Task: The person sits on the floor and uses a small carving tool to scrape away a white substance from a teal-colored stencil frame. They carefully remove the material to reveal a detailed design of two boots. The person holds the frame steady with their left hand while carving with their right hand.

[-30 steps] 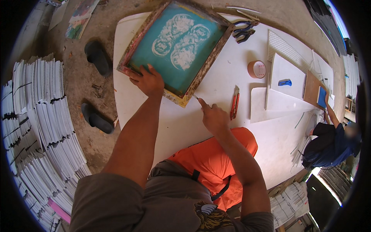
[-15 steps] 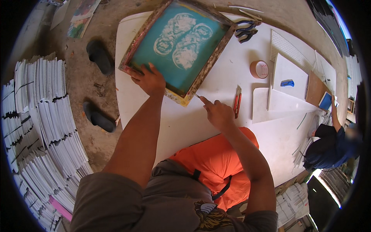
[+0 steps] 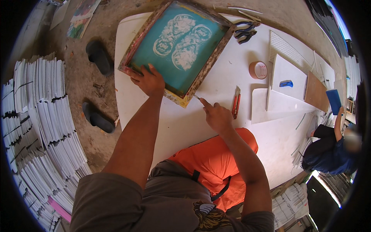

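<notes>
A wood-edged screen-printing frame (image 3: 178,46) with teal mesh and two pale round-ended designs lies tilted on the white table. Over its near left edge, my left hand (image 3: 150,81) grips the wood, thumb and fingers reaching onto the mesh. My right hand (image 3: 217,116) is closed round a thin metal-shafted tool (image 3: 196,96), whose tip meets the frame's near corner. The palm hides the tool's handle, so its exact kind is unclear. Just right of that hand lies a red utility knife (image 3: 236,103).
Brown tape roll (image 3: 258,70), pliers (image 3: 245,31), white boards (image 3: 291,77) and a blue cutter (image 3: 286,84) lie on the table (image 3: 174,131). A co-worker (image 3: 332,150) sits at far right holding a blue object (image 3: 334,101). Paper stacks (image 3: 46,112) and slippers (image 3: 99,58) are at left.
At far right, the co-worker has raised the blue object off the brown board and toward themselves. My hands and the frame have hardly moved.
</notes>
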`<state>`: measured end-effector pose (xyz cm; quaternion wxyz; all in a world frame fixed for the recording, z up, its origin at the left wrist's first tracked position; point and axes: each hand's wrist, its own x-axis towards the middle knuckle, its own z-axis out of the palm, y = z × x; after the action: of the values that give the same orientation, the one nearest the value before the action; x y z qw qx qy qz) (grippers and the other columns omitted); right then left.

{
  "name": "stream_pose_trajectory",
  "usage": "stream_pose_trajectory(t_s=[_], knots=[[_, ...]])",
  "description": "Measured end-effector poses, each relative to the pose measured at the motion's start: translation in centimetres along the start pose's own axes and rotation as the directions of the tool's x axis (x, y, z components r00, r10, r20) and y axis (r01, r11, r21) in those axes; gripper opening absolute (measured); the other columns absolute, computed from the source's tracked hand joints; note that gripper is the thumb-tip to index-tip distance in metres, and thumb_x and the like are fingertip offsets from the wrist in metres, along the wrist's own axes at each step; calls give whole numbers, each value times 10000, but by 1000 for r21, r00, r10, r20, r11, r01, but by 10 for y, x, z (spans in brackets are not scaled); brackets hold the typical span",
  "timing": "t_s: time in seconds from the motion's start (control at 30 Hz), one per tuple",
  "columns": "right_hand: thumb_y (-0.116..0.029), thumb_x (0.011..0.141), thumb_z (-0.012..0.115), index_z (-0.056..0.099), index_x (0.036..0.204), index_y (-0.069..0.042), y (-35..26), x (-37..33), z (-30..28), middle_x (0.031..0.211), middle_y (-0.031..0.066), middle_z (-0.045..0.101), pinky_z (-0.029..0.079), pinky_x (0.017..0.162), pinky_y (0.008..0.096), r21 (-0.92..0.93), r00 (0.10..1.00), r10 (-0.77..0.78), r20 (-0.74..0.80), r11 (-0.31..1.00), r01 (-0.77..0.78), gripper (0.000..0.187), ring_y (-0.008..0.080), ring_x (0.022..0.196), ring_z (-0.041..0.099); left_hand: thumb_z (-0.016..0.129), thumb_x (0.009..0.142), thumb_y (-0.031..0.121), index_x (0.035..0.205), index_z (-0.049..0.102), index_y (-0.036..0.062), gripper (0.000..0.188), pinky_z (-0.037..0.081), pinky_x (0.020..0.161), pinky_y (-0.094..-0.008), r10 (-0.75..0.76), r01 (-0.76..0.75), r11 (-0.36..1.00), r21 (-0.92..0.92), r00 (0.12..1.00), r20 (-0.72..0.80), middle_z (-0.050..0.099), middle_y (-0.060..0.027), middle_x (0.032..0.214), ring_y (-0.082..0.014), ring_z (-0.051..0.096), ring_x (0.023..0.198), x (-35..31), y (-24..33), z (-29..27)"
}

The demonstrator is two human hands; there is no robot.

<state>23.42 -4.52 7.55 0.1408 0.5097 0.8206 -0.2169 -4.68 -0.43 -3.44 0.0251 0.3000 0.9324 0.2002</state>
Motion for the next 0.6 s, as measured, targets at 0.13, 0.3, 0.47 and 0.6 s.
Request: stream_pose_trajectory(t_s=[0.13,0.3,0.47,0.6], knots=[[-286,1072,555,593,1506,-335,-6,-1,4,873,133,693,601,636,462,-179,999,-45,-24,983,40,438,298,728,719,438,1106,491,1469,561,40,591,389,1163,-674,25,-25,999,28,1000,-17,117,-389,1682,-631,290,1471,-1,-5,7],[-268,1090,517,591,1515,-314,1,7,-5,864,146,683,603,683,495,325,990,31,134,943,-74,434,335,749,718,445,1106,489,1459,569,24,597,399,1147,-682,17,-17,1000,19,1000,-2,111,-390,1680,-638,292,1463,-3,1,2],[-271,1080,540,579,1522,-278,0,6,-6,836,200,696,581,737,529,235,992,33,120,970,-61,444,395,808,713,435,1106,501,1470,563,34,606,398,1149,-684,14,-14,1000,25,1000,-4,102,-386,1684,-641,285,1466,1,-3,3],[-274,1074,560,574,1527,-250,12,2,27,798,215,692,558,714,519,-60,993,-81,-87,995,76,454,369,797,716,423,1107,511,1475,563,45,610,389,1159,-679,3,-3,1000,-14,1000,-1,101,-379,1689,-640,282,1466,-1,-2,5]])
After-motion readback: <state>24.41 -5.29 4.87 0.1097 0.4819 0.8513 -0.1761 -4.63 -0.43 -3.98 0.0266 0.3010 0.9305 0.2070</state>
